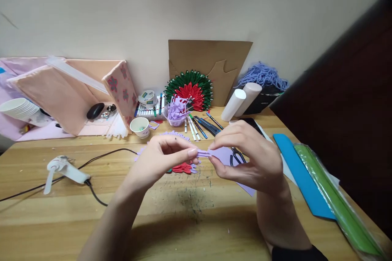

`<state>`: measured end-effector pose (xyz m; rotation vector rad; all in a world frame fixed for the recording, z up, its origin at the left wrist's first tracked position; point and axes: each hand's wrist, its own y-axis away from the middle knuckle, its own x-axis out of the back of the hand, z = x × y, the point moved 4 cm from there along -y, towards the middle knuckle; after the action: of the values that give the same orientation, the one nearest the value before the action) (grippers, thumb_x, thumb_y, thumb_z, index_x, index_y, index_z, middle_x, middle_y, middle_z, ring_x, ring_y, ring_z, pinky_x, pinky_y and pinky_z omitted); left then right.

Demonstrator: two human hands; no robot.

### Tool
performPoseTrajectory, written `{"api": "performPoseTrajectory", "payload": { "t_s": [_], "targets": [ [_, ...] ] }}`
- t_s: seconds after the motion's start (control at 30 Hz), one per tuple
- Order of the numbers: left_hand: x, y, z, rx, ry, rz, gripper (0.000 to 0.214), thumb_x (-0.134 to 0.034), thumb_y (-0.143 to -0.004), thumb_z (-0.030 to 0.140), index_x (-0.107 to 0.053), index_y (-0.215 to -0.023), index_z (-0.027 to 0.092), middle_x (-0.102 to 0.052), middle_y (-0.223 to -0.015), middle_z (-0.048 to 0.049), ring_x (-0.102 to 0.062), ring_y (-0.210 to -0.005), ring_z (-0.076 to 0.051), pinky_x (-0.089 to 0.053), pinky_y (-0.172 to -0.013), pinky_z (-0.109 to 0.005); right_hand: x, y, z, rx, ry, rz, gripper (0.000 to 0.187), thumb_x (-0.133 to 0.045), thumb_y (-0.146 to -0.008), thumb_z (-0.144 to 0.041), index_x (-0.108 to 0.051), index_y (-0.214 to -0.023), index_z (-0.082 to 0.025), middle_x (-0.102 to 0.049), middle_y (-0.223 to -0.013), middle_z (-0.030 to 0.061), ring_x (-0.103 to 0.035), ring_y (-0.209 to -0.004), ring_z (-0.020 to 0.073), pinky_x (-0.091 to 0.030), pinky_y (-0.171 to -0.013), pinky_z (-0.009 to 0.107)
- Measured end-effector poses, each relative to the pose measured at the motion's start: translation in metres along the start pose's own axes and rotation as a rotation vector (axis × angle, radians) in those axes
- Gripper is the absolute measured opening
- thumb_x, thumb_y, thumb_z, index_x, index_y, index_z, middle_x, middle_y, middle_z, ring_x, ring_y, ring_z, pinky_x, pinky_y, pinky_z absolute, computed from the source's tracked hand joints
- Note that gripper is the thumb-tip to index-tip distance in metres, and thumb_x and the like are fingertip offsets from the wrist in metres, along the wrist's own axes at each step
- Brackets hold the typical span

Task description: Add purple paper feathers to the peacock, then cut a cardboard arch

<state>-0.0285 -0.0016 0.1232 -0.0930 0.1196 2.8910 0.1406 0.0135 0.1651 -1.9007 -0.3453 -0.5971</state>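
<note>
A small folded strip of purple paper (202,153) is held above the desk. My left hand (162,157) pinches its left part between thumb and forefinger. At its right end my right hand (249,157) has thumb and forefinger bent in a pinch, with the thumb against the strip. Beneath my left hand lies a flat paper piece with purple petals and red petals (183,168), partly hidden. A sheet of purple paper (223,155) and black-handled scissors (236,156) lie behind my right hand, which covers part of both.
A white hot glue gun (69,170) lies on the left, its cord trailing across the desk. Behind my hands stand a paper cup (140,127), a tub of purple scraps (177,116) and several pens. Blue foam sheet (301,175) and a green roll (330,195) line the right edge.
</note>
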Motion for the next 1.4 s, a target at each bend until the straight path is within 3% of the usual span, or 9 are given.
{"api": "performPoseTrajectory", "payload": {
  "t_s": [0.3, 0.73, 1.4],
  "targets": [
    [0.015, -0.002, -0.003, 0.028, 0.006, 0.060, 0.006, -0.072, -0.073, 0.027, -0.073, -0.072, 0.022, -0.069, -0.065, 0.0040, -0.059, -0.057, -0.004, -0.045, -0.053, -0.011, -0.009, -0.001, 0.004, 0.002, 0.026, -0.037, 0.015, -0.067, -0.073, -0.013, -0.061, -0.085, -0.020, -0.066, -0.075, 0.0017, -0.061, -0.073, 0.0168, -0.049, -0.067, 0.032],
    [0.008, -0.002, -0.003, 0.095, -0.039, -0.018, 0.011, -0.070, -0.074, 0.030, -0.073, -0.074, 0.019, -0.071, -0.069, 0.0001, -0.063, -0.059, -0.008, -0.047, -0.049, -0.013, -0.014, 0.001, 0.004, -0.007, 0.013, -0.116, 0.016, -0.063, -0.073, -0.008, -0.059, -0.083, -0.020, -0.064, -0.074, 0.0009, -0.058, -0.071, 0.0153, -0.048, -0.068, 0.031],
    [0.011, 0.000, -0.007, 0.126, -0.127, 0.028, 0.023, -0.070, -0.073, 0.038, -0.071, -0.077, 0.016, -0.065, -0.061, -0.0012, -0.059, -0.053, -0.011, -0.045, -0.049, -0.021, -0.016, 0.001, 0.006, -0.021, 0.043, -0.108, 0.017, -0.059, -0.072, -0.006, -0.057, -0.079, -0.021, -0.061, -0.071, -0.0001, -0.057, -0.067, 0.0153, -0.048, -0.066, 0.032]
  ]
}}
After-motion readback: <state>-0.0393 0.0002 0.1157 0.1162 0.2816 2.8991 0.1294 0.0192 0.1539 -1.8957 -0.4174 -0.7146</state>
